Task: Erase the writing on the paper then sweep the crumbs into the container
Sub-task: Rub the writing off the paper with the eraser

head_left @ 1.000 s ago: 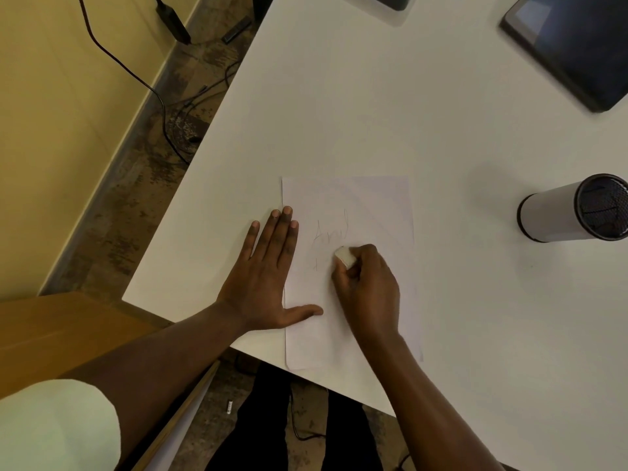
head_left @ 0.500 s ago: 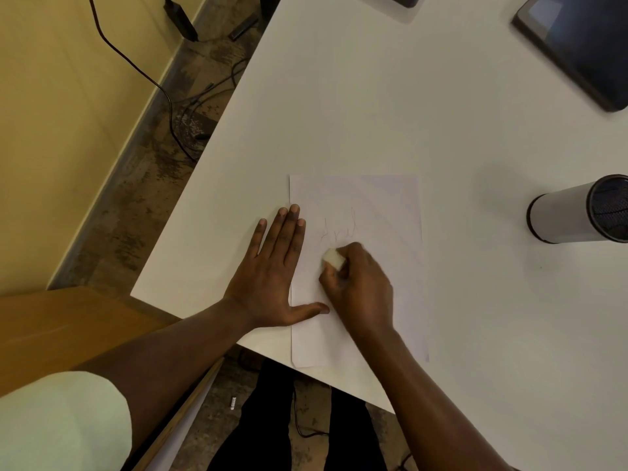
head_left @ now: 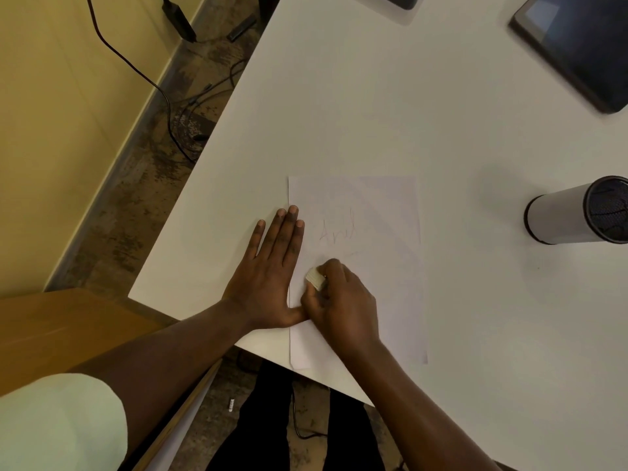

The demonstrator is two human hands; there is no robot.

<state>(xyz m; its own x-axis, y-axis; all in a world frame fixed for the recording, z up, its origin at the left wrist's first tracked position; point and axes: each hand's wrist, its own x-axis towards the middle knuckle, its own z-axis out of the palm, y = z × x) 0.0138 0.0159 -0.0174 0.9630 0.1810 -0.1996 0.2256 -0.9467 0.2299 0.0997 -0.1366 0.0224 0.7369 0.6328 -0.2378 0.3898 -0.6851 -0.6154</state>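
A white sheet of paper lies near the front edge of the white table, with faint pencil writing on its upper middle. My left hand lies flat with fingers spread across the paper's left edge, pinning it down. My right hand is closed around a small white eraser, which presses on the paper below the writing, close to my left thumb. A white cylindrical container with a dark mesh inside stands at the right edge of the table. Crumbs are too small to make out.
A dark tablet lies at the table's far right and another dark device at the far edge. Left of the table is bare floor with cables and a yellow wall. A wooden surface sits at lower left.
My right hand has slid the eraser down and to the left, away from the writing and toward my left thumb. My left hand stays flat on the paper's edge.
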